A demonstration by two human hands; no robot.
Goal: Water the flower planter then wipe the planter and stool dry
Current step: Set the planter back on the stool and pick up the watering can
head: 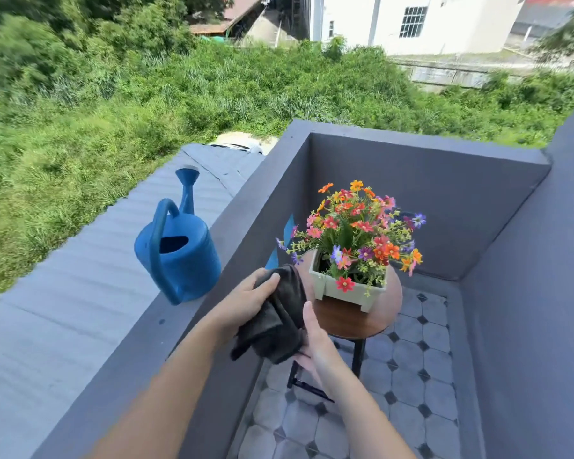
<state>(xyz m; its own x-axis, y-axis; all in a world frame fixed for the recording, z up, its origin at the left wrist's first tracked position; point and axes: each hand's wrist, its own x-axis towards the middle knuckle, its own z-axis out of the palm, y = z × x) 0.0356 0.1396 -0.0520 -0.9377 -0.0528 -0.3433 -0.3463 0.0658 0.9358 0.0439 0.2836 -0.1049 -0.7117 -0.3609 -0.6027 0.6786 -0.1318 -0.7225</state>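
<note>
Standing on the round wooden stool (352,318), a pale square planter (345,288) on short feet is filled with a dense bunch of orange, red, pink and purple flowers (358,233). A blue plastic watering can (179,256) is set upright on the flat top of the grey parapet wall (140,342), well apart from the planter, with its spout pointing away; whether water is inside cannot be told. The balcony floor (411,409) is laid with grey octagonal tiles and small dark diamonds, and is enclosed by grey walls. A corrugated roof (63,293), thick green brush and a white building are seen beyond.

A dark grey cloth (275,319) is held bunched in the air, just in front of the stool's near edge. The left hand (246,303) is closed over its upper part, and the right hand (312,339) is clamped on its lower right side, thumb raised.
</note>
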